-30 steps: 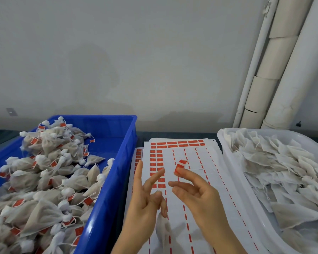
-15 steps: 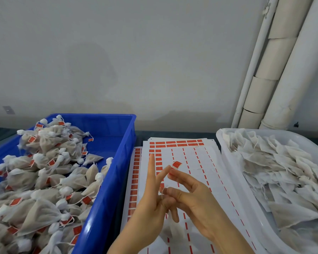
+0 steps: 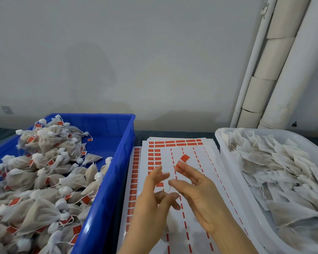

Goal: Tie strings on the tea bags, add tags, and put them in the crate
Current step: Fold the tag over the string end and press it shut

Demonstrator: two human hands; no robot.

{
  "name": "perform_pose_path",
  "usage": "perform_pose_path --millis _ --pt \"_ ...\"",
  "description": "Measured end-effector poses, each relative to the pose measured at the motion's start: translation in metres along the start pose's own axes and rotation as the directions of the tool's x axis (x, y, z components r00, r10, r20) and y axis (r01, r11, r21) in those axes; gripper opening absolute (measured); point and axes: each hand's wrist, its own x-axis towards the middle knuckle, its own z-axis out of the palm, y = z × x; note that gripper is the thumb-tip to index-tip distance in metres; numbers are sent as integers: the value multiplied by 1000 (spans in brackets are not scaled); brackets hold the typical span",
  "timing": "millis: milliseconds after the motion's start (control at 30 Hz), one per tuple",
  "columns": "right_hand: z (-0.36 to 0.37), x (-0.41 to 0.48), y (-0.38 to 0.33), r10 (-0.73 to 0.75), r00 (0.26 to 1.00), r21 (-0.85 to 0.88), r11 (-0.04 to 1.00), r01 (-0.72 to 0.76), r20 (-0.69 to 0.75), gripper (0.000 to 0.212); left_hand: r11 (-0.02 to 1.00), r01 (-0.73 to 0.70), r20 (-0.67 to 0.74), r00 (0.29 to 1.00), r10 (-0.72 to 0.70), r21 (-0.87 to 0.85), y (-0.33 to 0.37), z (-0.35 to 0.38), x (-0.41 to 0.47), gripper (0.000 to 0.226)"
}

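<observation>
At your far left, the blue crate [image 3: 116, 176] is heaped with tied bags [image 3: 40, 180], each with a white knot and a red tag. Just right of it, the sticker sheets [image 3: 191, 149] lie flat, with red labels in rows along their left and far edges. Your left hand [image 3: 151, 197] hovers over them, blurred: two fingers point up and the lower two are curled. Whether they hold anything, you cannot tell. A thin string [image 3: 170, 188] shows in the gap between your hands. Your right hand [image 3: 202, 197] is held slack, its fingers nearly straight and reaching left. One red tag [image 3: 184, 159] clings to its top fingertip, raised above the sheets. Farther right, the white tub [image 3: 221, 143] holds loose bags [image 3: 275, 171] without tags. Pale pipes [image 3: 275, 70] rise behind it.
</observation>
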Motion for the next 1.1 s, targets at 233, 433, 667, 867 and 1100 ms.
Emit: perform_pose_path --millis 233,433,667,867,1100 --pt "-5 -3 -8 -153 986 -96 985 146 -64 35 988 122 -119 984 -133 -95 0 0 1 9" --pt "-21 -7 -27 -306 918 -174 948 268 -251 34 960 232 -149 955 -256 -159 3 3 3 7" --pt "-25 -24 -11 -279 960 -247 933 261 -41 28 940 245 -147 948 -284 -238 6 12 3 9" --pt "-21 -22 -1 -247 969 -292 929 229 -27 9 917 279 -113 940 -321 -284 7 14 4 11" --pt "-24 -20 -3 -179 983 -226 960 167 -35 6 898 292 -94 936 -339 -329 8 14 2 14"
